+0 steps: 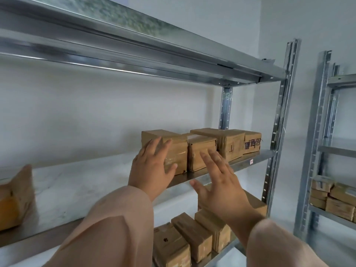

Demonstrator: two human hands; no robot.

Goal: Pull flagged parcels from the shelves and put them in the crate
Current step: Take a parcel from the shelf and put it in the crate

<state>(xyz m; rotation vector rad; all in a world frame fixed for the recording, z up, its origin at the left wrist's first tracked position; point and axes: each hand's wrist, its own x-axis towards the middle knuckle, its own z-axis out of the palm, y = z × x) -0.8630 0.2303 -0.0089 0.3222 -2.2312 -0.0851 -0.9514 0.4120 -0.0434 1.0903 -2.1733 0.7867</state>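
Observation:
Several brown taped parcels stand in a row on the middle metal shelf (248,163). My left hand (152,166) lies flat, fingers spread, against the front left face of the leftmost parcel (173,145). In front of the second parcel (200,149) my right hand (217,182) hovers open, fingers apart, not touching it. Further right stand a larger parcel (229,143) and one with dark printed characters (252,143). A small red mark shows at the leftmost parcel's lower right corner. No crate is in view.
More parcels (185,237) fill the shelf below. A blurred parcel (15,197) sits at the far left of the middle shelf. A second rack (323,132) at the right holds stacked parcels (335,199). The upper shelf beam (134,54) hangs overhead.

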